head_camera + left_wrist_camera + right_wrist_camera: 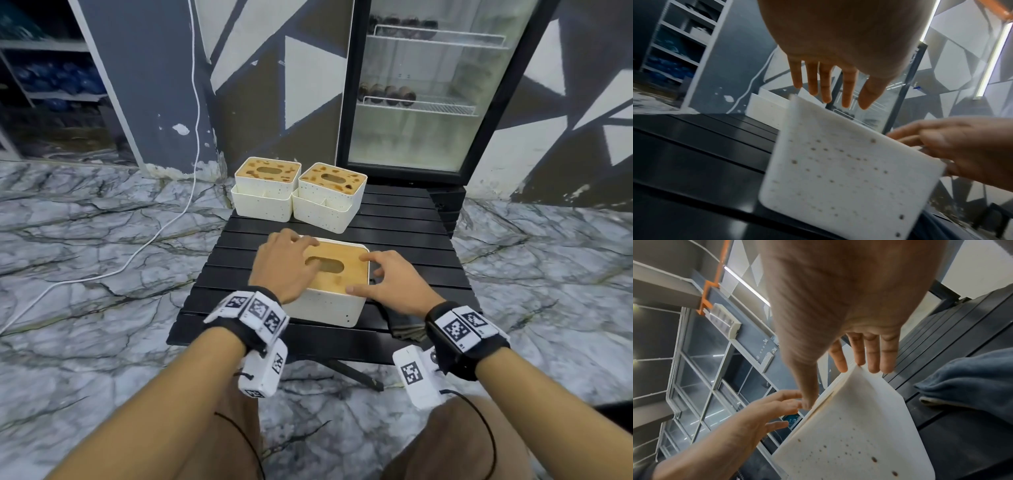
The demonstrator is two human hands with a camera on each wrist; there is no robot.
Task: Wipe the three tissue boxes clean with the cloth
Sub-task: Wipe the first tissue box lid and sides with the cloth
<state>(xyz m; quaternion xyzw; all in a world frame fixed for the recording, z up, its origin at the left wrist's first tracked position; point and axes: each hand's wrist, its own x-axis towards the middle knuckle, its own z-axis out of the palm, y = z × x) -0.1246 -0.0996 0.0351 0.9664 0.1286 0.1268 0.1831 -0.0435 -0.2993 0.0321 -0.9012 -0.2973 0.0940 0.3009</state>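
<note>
The nearest tissue box [325, 306], white and speckled with a clean wooden lid [346, 279], stands at the front of the black slatted table [404, 222]. My left hand [289, 265] rests flat on the left part of the lid, fingers straight [827, 84]. My right hand [385, 279] sits at the box's right front corner, thumb on the lid edge, fingers extended [871, 353]. Two more white boxes with stained wooden lids [267, 186] [330, 197] stand side by side at the back. A dark cloth [404, 325] [972, 379] lies on the table beside my right wrist, in neither hand.
A glass-door fridge [435, 85] stands right behind the table. A white cable [171, 219] runs over the marble floor at the left. Shelving [44, 68] fills the far left. My knees are under the table's front edge.
</note>
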